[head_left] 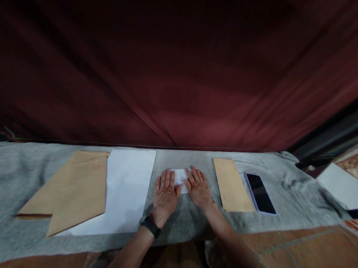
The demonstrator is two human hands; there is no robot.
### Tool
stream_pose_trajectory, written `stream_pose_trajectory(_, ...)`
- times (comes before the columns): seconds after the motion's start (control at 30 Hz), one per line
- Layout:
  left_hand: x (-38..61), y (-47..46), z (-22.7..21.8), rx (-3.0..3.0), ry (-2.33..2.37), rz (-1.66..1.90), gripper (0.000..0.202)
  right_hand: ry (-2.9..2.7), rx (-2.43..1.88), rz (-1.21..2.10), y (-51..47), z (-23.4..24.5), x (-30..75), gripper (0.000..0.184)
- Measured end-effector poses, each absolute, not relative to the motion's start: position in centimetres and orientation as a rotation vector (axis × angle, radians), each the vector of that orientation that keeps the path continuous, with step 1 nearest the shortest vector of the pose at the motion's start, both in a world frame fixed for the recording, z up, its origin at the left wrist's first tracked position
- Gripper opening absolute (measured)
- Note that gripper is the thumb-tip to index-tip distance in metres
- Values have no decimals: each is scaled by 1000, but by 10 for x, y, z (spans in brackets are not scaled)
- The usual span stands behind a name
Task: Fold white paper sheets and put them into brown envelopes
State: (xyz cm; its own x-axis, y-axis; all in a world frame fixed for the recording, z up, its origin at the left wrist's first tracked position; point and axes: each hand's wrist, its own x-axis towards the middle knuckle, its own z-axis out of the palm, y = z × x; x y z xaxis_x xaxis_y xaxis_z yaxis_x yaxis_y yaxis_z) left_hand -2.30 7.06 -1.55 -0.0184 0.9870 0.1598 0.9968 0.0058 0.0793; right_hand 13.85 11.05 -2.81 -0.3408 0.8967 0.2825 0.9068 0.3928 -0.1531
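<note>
The left hand (165,196) and right hand (200,191) lie flat, fingers slightly apart, partly over small white rectangular paper (180,176) on grey cloth (298,208).

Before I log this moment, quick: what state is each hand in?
Left hand: open, palm down, on the small paper's left edge.
Right hand: open, palm down, on its right edge.
</note>
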Motion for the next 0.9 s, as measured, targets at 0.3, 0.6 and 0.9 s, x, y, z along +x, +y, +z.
stream_pose_trajectory(0.3, -29, 70, -17, -2131, -2166, -276, 68, -2353, -1628, 66, 128, -16, 154, 46)
stream_pose_trajectory(0.6, -27, 68, -18, -2094, -2101, -356, 65, -2437, -1393, 93, 119, -10, 130, 49)
stream_pose_trajectory(0.9, -12, 45, -21, -2330, -1891, -498, 57, -2540, -1402, 53, 110, -23, 127, 50)
